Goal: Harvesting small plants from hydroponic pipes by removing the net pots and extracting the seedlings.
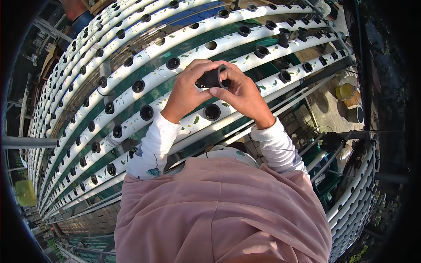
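Both my hands hold a small black net pot [211, 79] above the white growing pipes, tipped on its side with its wide rim toward the right. My left hand [186, 92] curls round the narrow end of the pot. With thumb and fingers, my right hand [245, 97] grips the rim, and a fingertip seems to reach inside the opening. The inside of the pot is mostly hidden. Just below my hands, a black pot [212, 112] sits in a hole of the nearest white pipe [193, 124].
Rows of white pipes with black pots spread to the left and far side, strewn with leaf bits. Taller black pots [284, 38] stand at the far right. A yellow container [345, 91] is on the ground at right. More pipes [355, 197] curve along the lower right.
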The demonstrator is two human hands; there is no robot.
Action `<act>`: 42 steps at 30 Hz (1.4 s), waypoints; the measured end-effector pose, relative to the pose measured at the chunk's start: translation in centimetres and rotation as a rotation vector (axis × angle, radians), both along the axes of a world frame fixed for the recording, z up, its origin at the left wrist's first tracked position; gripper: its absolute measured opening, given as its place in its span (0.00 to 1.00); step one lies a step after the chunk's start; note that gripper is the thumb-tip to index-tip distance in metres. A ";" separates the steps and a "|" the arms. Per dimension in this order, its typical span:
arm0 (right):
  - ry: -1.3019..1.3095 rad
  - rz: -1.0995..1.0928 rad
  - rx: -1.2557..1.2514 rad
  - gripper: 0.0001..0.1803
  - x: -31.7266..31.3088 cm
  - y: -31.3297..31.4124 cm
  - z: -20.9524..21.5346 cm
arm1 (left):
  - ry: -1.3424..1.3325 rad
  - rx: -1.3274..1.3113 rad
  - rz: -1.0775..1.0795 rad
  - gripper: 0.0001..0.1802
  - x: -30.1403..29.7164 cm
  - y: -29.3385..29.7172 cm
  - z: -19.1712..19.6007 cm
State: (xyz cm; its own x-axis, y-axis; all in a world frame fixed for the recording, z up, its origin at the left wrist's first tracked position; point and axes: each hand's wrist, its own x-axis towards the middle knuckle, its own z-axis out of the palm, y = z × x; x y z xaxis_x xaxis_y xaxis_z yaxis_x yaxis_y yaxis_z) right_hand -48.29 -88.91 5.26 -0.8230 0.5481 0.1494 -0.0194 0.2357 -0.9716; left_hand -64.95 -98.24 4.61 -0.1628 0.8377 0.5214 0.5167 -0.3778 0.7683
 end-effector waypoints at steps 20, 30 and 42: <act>0.189 -0.310 0.389 0.37 1.7 -1.2 1.0 | 0.126 0.122 -0.023 0.32 1.9 2.2 0.1; 0.554 -0.144 -0.814 0.27 1.9 -0.6 -0.7 | -0.443 -0.057 -0.008 0.15 1.9 0.3 0.1; 0.520 -0.197 -0.748 0.26 2.1 -1.4 -1.0 | -0.335 -0.018 0.058 0.17 1.9 -0.3 -0.1</act>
